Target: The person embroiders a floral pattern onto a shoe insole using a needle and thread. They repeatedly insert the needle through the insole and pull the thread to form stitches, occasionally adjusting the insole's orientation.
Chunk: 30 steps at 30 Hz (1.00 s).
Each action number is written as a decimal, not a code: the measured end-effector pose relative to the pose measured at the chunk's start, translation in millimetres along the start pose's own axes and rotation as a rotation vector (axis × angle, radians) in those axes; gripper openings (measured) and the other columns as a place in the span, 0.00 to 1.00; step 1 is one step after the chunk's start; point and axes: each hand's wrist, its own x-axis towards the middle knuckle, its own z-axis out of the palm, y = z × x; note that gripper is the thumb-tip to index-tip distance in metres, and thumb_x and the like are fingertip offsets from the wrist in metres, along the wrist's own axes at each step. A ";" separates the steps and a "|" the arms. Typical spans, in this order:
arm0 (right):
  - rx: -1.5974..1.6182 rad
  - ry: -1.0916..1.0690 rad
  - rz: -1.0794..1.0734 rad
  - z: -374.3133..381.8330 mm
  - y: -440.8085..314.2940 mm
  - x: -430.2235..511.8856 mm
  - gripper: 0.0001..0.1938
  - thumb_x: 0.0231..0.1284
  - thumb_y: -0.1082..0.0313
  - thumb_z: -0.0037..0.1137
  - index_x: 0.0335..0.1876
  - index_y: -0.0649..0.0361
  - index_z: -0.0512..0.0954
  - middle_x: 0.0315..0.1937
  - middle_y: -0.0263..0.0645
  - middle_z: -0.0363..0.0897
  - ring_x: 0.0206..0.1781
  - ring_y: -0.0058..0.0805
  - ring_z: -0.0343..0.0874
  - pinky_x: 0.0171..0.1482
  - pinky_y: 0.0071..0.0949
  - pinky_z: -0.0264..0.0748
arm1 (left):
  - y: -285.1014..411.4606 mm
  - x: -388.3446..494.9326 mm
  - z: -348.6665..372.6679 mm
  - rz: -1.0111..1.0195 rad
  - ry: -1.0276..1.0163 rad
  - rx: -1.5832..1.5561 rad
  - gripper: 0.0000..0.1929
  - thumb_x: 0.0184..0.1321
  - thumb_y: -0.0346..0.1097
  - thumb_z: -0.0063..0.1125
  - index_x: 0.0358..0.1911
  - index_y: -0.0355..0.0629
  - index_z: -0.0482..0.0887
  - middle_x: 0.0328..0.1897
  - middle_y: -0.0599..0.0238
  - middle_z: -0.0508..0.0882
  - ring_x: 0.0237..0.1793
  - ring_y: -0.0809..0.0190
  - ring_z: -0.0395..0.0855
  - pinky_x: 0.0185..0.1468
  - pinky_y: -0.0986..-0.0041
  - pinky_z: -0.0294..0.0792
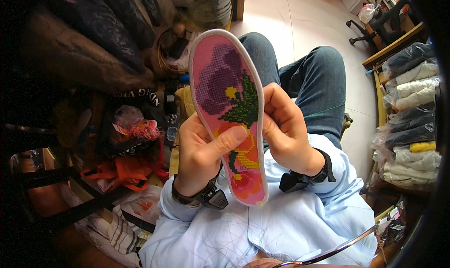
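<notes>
An embroidered shoe insole (207, 71) with a white bound edge stands nearly upright before my chest. Its pink face carries a purple flower, green leaves and orange, yellow and red stitching. My left hand (200, 152) grips the insole at its left edge, the thumb lying across the stitched face and the fingers hidden behind. At the right edge, my right hand (286, 131) has curled fingers and the thumb against the binding; whether it pinches a needle cannot be seen. A thin green thread (325, 109) runs over the jeans to the right of that hand.
My knees in jeans (318, 81) lie beyond the insole. Left are a bundle of pink thread (144, 130), an orange bag (123, 173) and dark bags. Plastic-wrapped folded clothes (416, 92) fill a shelf at right. An office chair (386, 25) stands at the upper right.
</notes>
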 end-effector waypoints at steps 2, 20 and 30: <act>-0.017 0.004 0.033 1.6 -3.8 -0.5 0.04 0.73 0.77 0.47 0.48 0.64 0.68 0.40 0.33 0.76 0.42 0.14 0.74 0.46 0.15 0.72 | -5.1 2.5 -4.9 -0.047 -0.029 -0.152 0.16 0.62 0.32 0.65 0.50 0.34 0.79 0.47 0.59 0.86 0.42 0.66 0.84 0.46 0.76 0.75; -0.769 0.009 -0.605 17.4 -20.8 8.2 0.14 0.47 0.85 0.68 0.42 0.65 0.84 0.28 0.37 0.76 0.26 0.24 0.76 0.28 0.19 0.71 | -34.4 15.1 -38.7 -0.370 -0.452 -0.931 0.24 0.61 0.37 0.65 0.53 0.46 0.62 0.29 0.71 0.75 0.20 0.72 0.75 0.22 0.83 0.66; -0.751 0.017 -0.601 19.0 -19.7 7.8 0.13 0.47 0.85 0.68 0.41 0.66 0.84 0.27 0.37 0.75 0.25 0.23 0.75 0.27 0.19 0.70 | -24.1 12.8 -29.0 -0.336 -0.394 -0.844 0.24 0.60 0.37 0.66 0.51 0.44 0.63 0.28 0.69 0.75 0.19 0.74 0.75 0.20 0.84 0.66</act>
